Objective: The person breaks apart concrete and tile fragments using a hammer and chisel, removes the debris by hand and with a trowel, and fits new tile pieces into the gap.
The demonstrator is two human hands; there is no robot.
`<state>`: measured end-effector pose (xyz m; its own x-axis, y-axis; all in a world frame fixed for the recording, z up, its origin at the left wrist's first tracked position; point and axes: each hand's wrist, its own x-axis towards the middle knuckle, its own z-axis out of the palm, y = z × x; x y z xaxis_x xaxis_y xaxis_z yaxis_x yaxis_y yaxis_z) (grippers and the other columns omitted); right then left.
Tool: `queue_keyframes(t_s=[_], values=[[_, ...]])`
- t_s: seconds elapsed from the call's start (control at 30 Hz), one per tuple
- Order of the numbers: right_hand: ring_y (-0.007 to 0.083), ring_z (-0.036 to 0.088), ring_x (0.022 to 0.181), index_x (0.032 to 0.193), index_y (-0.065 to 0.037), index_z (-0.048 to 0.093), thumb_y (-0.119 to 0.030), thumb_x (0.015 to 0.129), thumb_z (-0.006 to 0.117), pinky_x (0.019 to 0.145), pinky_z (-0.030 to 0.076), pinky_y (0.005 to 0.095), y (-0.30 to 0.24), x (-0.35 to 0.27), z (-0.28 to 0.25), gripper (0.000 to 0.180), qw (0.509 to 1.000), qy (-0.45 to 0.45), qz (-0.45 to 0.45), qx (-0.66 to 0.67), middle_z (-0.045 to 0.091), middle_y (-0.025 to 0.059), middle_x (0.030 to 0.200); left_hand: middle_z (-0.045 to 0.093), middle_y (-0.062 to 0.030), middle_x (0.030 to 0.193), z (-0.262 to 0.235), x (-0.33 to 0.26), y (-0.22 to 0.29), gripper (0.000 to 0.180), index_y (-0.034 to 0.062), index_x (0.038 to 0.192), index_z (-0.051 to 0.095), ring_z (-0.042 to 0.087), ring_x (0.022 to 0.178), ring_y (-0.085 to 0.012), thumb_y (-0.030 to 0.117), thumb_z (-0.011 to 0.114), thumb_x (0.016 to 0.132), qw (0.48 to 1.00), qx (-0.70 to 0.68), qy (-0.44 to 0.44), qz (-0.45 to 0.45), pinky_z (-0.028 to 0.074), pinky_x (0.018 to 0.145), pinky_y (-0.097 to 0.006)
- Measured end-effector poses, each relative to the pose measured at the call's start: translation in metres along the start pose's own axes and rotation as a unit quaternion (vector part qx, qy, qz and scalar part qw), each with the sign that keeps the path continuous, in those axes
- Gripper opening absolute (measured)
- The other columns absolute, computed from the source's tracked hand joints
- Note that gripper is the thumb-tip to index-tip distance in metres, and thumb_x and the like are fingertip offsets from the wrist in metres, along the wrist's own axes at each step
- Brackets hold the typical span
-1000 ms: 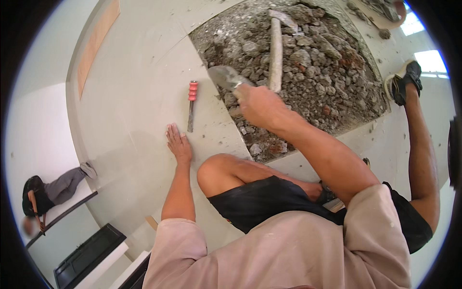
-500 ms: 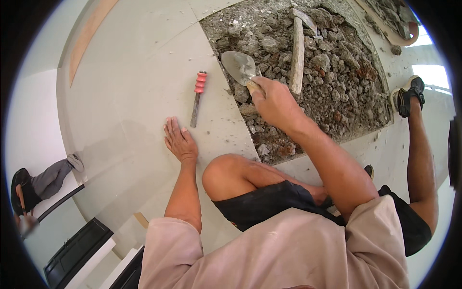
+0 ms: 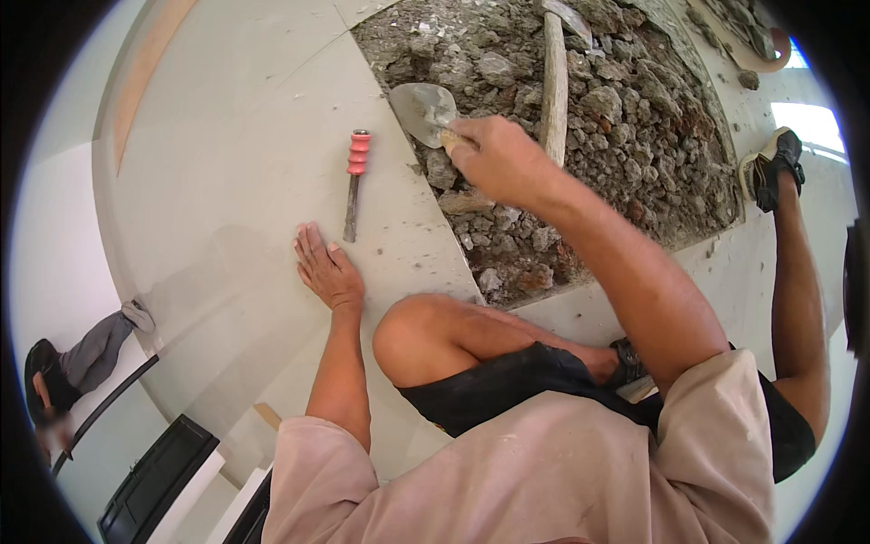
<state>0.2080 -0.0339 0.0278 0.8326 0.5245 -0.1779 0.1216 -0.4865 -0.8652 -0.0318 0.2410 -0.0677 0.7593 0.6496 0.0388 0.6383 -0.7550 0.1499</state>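
Observation:
My right hand (image 3: pixel 504 163) is closed round the wooden handle of a trowel (image 3: pixel 426 113). Its grey blade lies over the left edge of a broken-up patch of rubble (image 3: pixel 625 118), beside the pale floor tile. Flat on the tile rests my left hand (image 3: pixel 328 270), fingers stretched out and holding nothing. Just beyond its fingertips lies a chisel (image 3: pixel 357 172) with a ribbed red grip and a dark metal shank. A hammer (image 3: pixel 555 91) with a worn wooden handle lies on the rubble, past my right hand, its metal head at the far end.
My bent knee (image 3: pixel 426 335) is close to the near edge of the rubble. My shod foot (image 3: pixel 775 168) stands at its right side. Another person (image 3: pixel 82 358) is at the far left. Dark panelled pieces (image 3: pixel 159 476) lie at lower left, and small crumbs dot the tile.
The trowel and my right hand have shifted slightly left and away from me along the rubble's edge. The whole view has also moved a little. My left hand stays flat on the tile.

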Motion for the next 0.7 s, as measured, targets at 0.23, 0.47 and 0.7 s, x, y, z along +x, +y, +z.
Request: queue_keyframes(t_s=[0.23,0.47,0.7], values=[[0.0242,0.063,0.057,0.127,0.003,0.070,-0.026,0.098,0.062,0.061,0.054,0.0408,-0.028,0.028,-0.036,0.042,0.989,-0.111,0.100,-0.001,0.070,0.0155,0.074,0.027,-0.0013,0.173,0.001,-0.004,0.013,0.057,0.0187,0.164,0.033,0.018,0.161,-0.0285,0.031,0.034,0.108,1.000,0.001,0.004,0.008,0.013,0.125,-0.058],[0.0437,0.069,0.115,0.121,0.012,0.065,-0.014,0.091,0.061,0.095,0.058,0.0457,-0.073,0.005,0.015,0.039,0.978,-0.121,0.121,-0.119,0.070,0.0332,0.118,0.023,-0.0013,0.174,0.001,0.002,-0.005,0.059,0.0176,0.165,0.031,0.015,0.162,-0.0285,0.030,0.035,0.107,1.000,0.029,0.004,-0.004,0.012,0.126,-0.059],[0.0103,0.052,0.053,0.125,-0.005,0.072,-0.032,0.101,0.064,0.045,0.044,0.0287,-0.031,0.061,-0.072,0.036,0.956,-0.231,0.162,0.081,0.064,0.0056,0.075,0.024,-0.0016,0.174,0.001,0.000,0.001,0.059,0.0175,0.165,0.031,0.016,0.161,-0.0289,0.030,0.035,0.107,1.000,0.024,0.001,-0.001,0.012,0.126,-0.059]])
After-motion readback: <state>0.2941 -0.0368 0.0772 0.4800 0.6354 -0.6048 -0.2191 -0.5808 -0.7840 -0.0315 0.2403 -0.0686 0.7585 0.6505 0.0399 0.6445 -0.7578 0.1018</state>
